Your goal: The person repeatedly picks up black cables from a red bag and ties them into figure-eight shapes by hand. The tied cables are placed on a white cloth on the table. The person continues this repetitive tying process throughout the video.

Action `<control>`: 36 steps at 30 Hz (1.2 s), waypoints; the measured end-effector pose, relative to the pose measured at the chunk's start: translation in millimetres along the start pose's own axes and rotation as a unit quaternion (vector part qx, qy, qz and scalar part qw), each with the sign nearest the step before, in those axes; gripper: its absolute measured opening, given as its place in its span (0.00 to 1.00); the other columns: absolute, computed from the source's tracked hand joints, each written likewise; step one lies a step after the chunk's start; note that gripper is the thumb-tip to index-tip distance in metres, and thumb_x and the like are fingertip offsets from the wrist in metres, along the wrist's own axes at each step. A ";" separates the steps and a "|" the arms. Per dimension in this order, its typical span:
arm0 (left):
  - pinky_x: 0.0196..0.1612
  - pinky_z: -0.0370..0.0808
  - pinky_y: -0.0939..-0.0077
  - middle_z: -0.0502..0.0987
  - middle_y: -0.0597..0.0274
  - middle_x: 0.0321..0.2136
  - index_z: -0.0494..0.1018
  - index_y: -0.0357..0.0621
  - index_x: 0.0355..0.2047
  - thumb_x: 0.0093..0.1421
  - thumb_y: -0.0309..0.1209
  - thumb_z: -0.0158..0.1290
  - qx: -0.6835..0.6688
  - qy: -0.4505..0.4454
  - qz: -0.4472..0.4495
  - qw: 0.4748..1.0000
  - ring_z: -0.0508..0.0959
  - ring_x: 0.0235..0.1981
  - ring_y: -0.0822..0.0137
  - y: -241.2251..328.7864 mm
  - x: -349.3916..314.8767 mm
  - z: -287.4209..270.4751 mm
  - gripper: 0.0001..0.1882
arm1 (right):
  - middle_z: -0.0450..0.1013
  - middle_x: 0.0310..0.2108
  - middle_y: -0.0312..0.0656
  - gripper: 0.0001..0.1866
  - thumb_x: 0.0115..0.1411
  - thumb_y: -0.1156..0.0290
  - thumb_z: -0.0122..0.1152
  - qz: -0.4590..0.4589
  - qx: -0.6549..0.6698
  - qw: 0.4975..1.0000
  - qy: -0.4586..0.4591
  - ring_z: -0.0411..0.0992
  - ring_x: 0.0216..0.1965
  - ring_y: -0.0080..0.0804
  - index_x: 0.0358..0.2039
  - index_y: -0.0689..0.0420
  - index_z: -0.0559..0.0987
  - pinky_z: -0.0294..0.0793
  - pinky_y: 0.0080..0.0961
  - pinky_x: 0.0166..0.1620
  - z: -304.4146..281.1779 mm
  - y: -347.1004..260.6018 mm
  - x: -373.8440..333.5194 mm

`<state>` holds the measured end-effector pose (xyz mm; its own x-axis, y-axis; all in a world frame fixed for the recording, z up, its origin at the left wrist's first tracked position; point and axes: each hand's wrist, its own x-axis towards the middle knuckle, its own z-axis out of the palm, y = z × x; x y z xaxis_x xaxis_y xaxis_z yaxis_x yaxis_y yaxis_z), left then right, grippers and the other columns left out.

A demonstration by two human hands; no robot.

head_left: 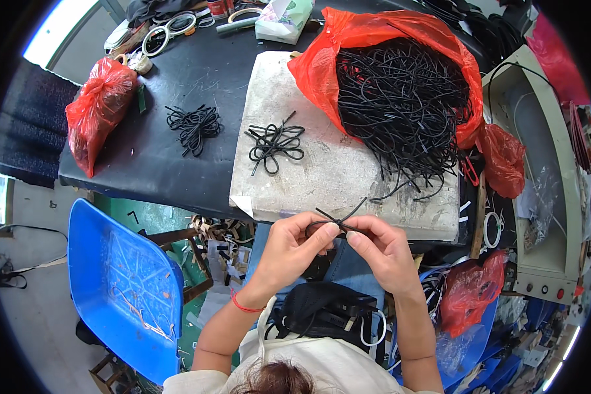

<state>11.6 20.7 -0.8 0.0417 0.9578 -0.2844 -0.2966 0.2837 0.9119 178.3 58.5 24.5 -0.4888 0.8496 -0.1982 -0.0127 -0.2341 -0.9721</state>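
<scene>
Near the front edge of the pale stained board (335,177), my left hand (301,244) and my right hand (379,246) pinch a black cord (343,222) between them. The cord is looped into a bow, with two loose ends pointing up and away. Both thumbs and forefingers press close to its middle, so the knot itself is partly hidden. A finished-looking black cord bow (274,146) lies on the board, left of my hands. Further left, a pile of cord bows (194,127) rests on the black table (157,167).
An open red plastic bag (315,62) full of tangled black cords (407,98) spills onto the board. At the left lies a tied red bag (98,111). A blue plastic tub (121,282) stands below. On the right is a beige metal cabinet (538,171).
</scene>
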 end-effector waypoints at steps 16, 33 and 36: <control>0.34 0.69 0.84 0.76 0.65 0.27 0.73 0.36 0.38 0.58 0.31 0.52 -0.108 -0.029 0.030 0.993 0.73 0.29 0.78 10.6 5.7 6.5 0.11 | 0.70 0.30 0.37 0.09 0.53 0.73 0.60 -0.188 -0.236 0.937 0.177 0.65 0.25 0.18 0.35 0.61 0.75 0.63 0.14 0.26 6.9 -9.6 9.2; 0.36 0.69 0.85 0.74 0.68 0.28 0.73 0.37 0.32 0.57 0.27 0.52 -0.099 -0.058 0.005 0.993 0.71 0.30 0.80 11.6 0.0 14.8 0.06 | 0.70 0.19 0.33 0.11 0.62 0.68 0.50 -0.093 -0.068 0.988 0.105 0.66 0.20 0.14 0.28 0.62 0.73 0.66 0.13 0.23 10.4 -0.8 20.1; 0.37 0.69 0.84 0.74 0.67 0.28 0.73 0.37 0.33 0.57 0.27 0.52 -0.102 -0.056 0.010 0.993 0.72 0.30 0.79 6.5 -0.1 15.3 0.06 | 0.70 0.20 0.34 0.10 0.61 0.68 0.49 -0.082 -0.091 0.986 0.110 0.66 0.20 0.15 0.29 0.62 0.72 0.66 0.14 0.24 10.8 -3.9 21.4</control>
<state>24.3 23.1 9.6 0.1374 0.9654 -0.2216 -0.4844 0.2606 0.8351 158.5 72.4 25.4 -0.2926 0.9554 -0.0392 0.0898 -0.0133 -0.9959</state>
